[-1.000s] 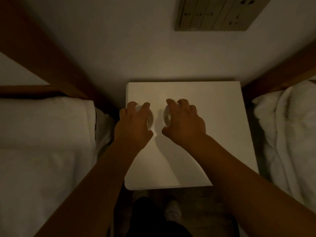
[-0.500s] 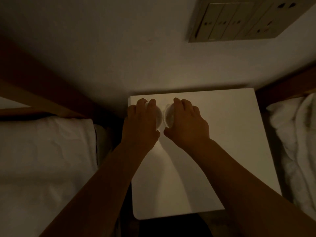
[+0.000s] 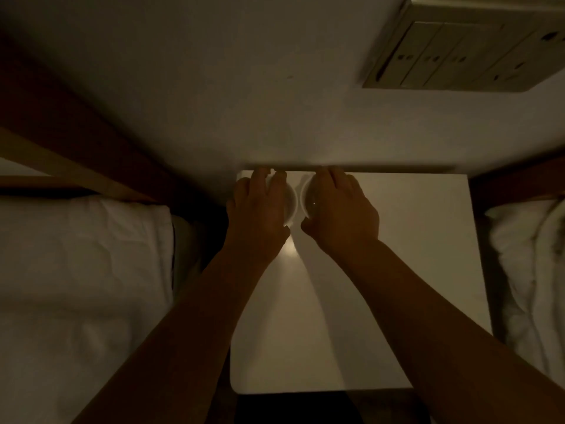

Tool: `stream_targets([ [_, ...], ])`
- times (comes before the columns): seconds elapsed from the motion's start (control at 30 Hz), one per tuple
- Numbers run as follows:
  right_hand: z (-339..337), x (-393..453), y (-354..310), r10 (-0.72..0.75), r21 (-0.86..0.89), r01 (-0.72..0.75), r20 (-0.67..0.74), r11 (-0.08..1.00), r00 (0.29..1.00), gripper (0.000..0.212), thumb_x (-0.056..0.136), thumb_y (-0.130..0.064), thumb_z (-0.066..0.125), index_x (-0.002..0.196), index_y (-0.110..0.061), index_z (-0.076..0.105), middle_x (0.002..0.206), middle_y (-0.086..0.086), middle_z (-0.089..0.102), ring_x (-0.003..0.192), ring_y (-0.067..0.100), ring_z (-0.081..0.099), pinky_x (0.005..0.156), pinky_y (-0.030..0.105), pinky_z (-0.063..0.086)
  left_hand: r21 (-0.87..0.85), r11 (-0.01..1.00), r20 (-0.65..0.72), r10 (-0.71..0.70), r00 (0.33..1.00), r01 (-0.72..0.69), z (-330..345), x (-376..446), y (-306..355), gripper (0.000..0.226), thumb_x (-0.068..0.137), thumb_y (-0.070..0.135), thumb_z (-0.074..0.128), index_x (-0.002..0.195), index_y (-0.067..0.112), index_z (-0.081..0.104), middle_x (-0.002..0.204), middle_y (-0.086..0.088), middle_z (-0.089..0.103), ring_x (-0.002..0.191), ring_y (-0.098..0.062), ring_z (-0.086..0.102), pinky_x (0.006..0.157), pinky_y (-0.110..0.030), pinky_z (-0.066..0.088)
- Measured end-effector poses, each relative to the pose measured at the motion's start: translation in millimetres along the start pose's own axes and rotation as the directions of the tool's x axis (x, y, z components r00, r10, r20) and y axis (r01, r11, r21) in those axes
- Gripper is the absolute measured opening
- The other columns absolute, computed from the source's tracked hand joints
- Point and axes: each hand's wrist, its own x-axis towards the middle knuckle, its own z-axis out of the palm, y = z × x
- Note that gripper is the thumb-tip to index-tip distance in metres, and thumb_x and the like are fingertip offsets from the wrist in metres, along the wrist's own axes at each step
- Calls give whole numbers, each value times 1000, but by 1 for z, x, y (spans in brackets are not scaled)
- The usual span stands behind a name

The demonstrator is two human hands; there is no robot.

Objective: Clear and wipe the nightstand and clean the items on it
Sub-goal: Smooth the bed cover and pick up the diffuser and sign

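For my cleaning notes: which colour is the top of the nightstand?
White, plain, with no pattern; the nightstand shows best in the head view, though the light is dim.

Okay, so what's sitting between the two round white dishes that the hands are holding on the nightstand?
Nothing. In the head view the left dish and right dish sit side by side near the wall, with only a thin bare strip of nightstand between them.
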Motion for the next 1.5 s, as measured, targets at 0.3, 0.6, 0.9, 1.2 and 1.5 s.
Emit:
stream_targets([
  [0.3, 2, 2, -1, -5, -13, 5, -2, 1000, 1000, 102, 65, -40, 83, 145, -18, 25, 147, 5, 36, 132, 27, 38, 78, 43, 52, 111, 993, 32, 33, 999, -36, -1, 7, -3, 96, 65, 37, 85, 143, 20, 31, 150, -9, 31, 135, -34, 32, 97, -50, 42],
  [0.6, -6, -2, 2, -24, -94, 33, 93, 995, 995, 112, 69, -48, 77, 150, -20, 6, 158, 9, 15, 146, 30, 12, 107, 56, 31, 214, 977, 58, 4, 998, -17, -4, 0, -6, 116, 71, 56, 75, 152, 20, 0, 160, -17, -3, 146, -41, -3, 110, -61, 20],
  [0.9, -23, -23, 5, -40, -72, 54, 182, 996, 982, 122, 71, -44, 76, 148, -31, -18, 159, 5, -21, 146, 27, -16, 114, 56, 9, 83, 996, -5, 8, 1000, -7, -19, -30, -15, 107, 75, 69, 57, 153, 19, 1, 161, -16, 0, 147, -38, 1, 112, -58, 17],
  [1.2, -38, -35, -33, -210, -103, 211, 20, 972, 978, 83, 83, -58, 48, 152, -28, 12, 162, 12, -2, 147, 32, -9, 114, 58, 12, 39, 988, -34, -148, 988, 150, -49, -58, -37, 84, 82, 74, 16, 152, 28, 14, 161, -13, 3, 147, -35, 2, 112, -60, 19],
  [1.5, -29, -54, -111, -435, -122, 440, 69, 890, 898, 83, 83, -74, 30, 150, -25, 21, 162, 12, 5, 148, 31, -2, 111, 59, 16, -49, 923, -97, -385, 918, 382, -78, -126, -101, 87, 80, 77, 21, 152, 30, 13, 162, -12, 1, 148, -31, -3, 115, -56, 10],
])
